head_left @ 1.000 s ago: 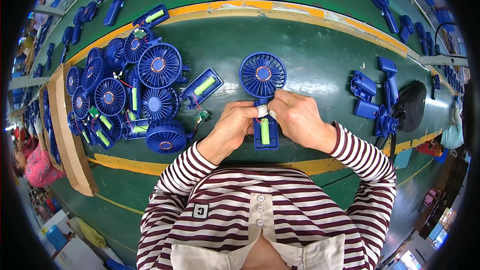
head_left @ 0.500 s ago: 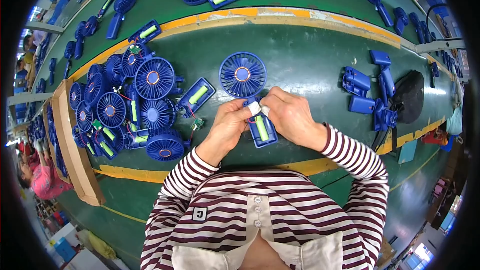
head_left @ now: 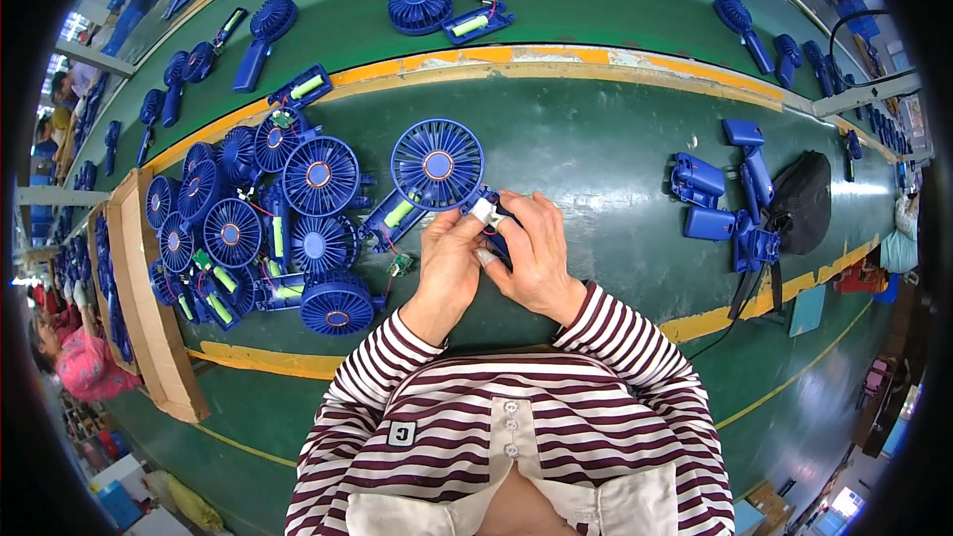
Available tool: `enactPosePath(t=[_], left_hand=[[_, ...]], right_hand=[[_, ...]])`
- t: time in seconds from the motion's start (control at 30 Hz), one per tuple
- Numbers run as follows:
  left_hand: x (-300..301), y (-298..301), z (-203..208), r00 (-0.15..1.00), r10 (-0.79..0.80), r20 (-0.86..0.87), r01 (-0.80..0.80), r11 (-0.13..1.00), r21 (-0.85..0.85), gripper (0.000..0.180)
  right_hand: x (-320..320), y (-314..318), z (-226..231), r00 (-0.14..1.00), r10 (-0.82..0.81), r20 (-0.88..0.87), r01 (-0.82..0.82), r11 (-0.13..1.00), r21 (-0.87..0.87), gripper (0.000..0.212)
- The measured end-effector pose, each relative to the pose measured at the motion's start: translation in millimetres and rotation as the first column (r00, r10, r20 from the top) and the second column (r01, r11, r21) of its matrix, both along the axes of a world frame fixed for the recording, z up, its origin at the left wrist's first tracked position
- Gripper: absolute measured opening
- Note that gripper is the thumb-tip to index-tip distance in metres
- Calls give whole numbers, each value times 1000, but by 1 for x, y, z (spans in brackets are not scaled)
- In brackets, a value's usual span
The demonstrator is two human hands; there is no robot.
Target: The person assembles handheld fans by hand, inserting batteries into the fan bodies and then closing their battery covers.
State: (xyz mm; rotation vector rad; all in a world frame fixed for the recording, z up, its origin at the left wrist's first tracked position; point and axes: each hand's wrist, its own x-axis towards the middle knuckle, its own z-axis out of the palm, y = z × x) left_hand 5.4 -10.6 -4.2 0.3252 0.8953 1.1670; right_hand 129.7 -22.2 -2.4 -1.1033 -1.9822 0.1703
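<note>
A blue handheld fan is in front of me, its round grille tilted to the upper left. My left hand grips it at the neck, fingers closed, with a white covering at the thumb tip. From the other side, my right hand closes round the handle with bent fingers. Between the two hands most of the handle is hidden, battery included. Just behind the grille, an open handle half with a green cell lies on the bench. A small green circuit board on wires rests beside my left hand.
Several blue fans are heaped at the left, next to a cardboard tray. Blue handle shells and a black bag lie at the right. Beyond the yellow-edged ledge, more fans lie on a green belt. A person in pink is at far left.
Both hands and the fan have shifted left, and the grille now overlaps the open handle half. The right hand has turned over the handle, covering the green cell that showed before.
</note>
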Motion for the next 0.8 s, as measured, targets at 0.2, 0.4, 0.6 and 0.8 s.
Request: enactPosePath(t=[0.2,0.4,0.6,0.8], left_hand=[[-5,0,12,998,-30,48,31,999,-13,24],[-3,-3,16,995,10,95,-11,1000,9,21],[4,-2,19,998,37,-51,-28,986,164,25],[6,-3,19,978,29,-207,11,982,186,24]], right_hand=[[3,5,-1,998,5,-67,3,992,125,27],[0,6,2,971,-90,-221,84,996,-36,23],[-4,1,7,904,-270,-330,218,958,-187,40],[-1,0,14,837,-339,-430,70,844,-531,38]])
